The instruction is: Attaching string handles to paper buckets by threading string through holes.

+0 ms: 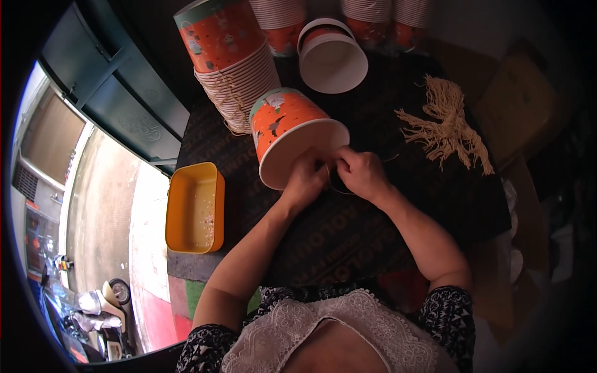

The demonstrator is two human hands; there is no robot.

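Observation:
An orange paper bucket with a green band lies tipped on the dark table, its white open mouth toward me. My left hand reaches into the mouth at the lower rim, fingers curled and partly in shadow; what they grip is hidden. Beside it, at the right edge of the mouth, my right hand pinches a thin cord. The cord loops below between both hands, and a loose end sticks out to the right of my right hand.
A tall stack of upside-down buckets, with cords hanging on its side, stands behind left. Another bucket lies at the back, before more stacks. A bundle of beige cords lies right, a yellow plastic tub left.

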